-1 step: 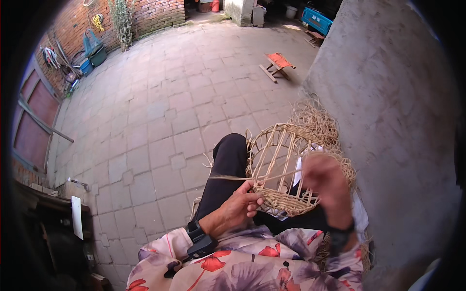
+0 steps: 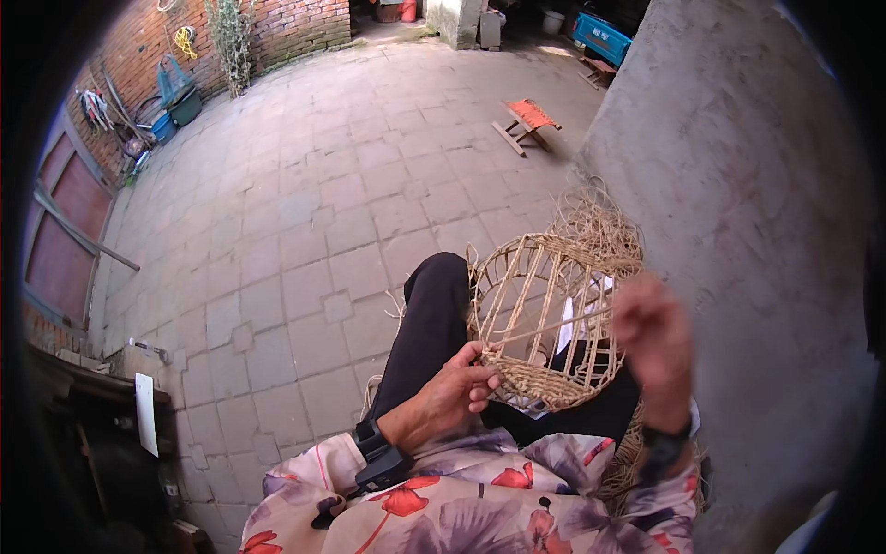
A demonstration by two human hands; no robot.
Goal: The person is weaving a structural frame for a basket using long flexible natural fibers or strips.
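A round, openwork basket (image 2: pixel 554 395) of tan twisted cord rests across my lap, tilted. Its near side is densely woven, while long bare strands span the middle. My left hand (image 2: pixel 452 383) pinches its near left rim between thumb and fingers. From that pinch a loose cord (image 2: pixel 558 324) runs taut over the basket to my right hand (image 2: pixel 651 328), which is raised off the right rim and blurred, its fingers closed about the cord. How the cord passes through the weave is hidden behind my left fingers.
A tangled heap of loose cord (image 2: pixel 604 226) lies just beyond the basket, beside a grey plastered wall (image 2: pixel 738 231) close on my right. An orange-topped folding stool (image 2: pixel 532 115) stands farther out on the paved floor (image 2: pixel 305 240). A pole (image 2: pixel 88 235) leans at a door on the left.
My right hand has moved right, away from the basket's middle, drawing the cord along. The cord's free end, which stuck out left of my left hand, no longer shows there. My left hand stays put.
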